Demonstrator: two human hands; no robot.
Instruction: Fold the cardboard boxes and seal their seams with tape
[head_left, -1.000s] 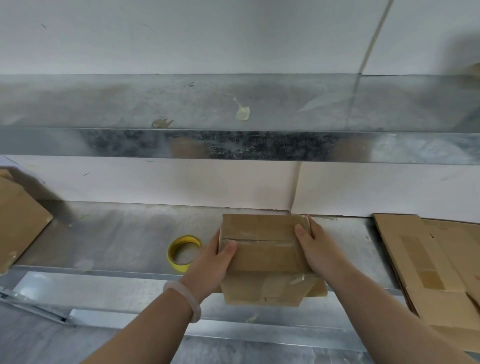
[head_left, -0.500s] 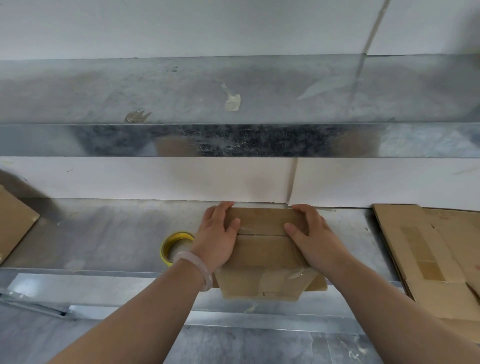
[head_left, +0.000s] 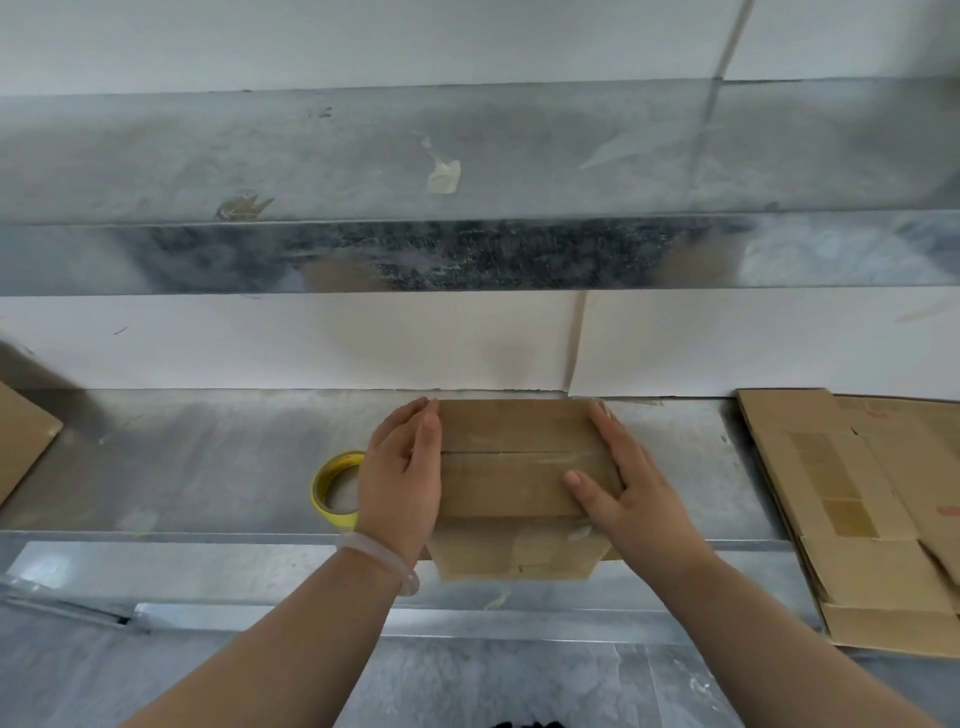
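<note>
Spanning the lower frame, the metal shelf (head_left: 208, 467) carries the folded box (head_left: 514, 483) at centre. Your left hand (head_left: 400, 483) and right hand (head_left: 628, 493) press its sides, fingers straight, together. Top seam looks taped; next, turn it, then fetch the tape roll (head_left: 332, 488) leftward.

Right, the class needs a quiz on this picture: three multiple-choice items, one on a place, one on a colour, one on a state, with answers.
1. Where is the tape roll relative to the box?
A) on top of it
B) to its left, by the left hand
C) to its right
2. What colour is the tape roll?
A) blue
B) red
C) yellow
3. How are the box's top flaps?
A) folded flat, meeting at a middle seam
B) standing upright
C) torn off
Answers: 1 B, the roll peeks out beside the left hand; 2 C, its rim is yellow; 3 A, the top lies flat, one seam across.
</note>
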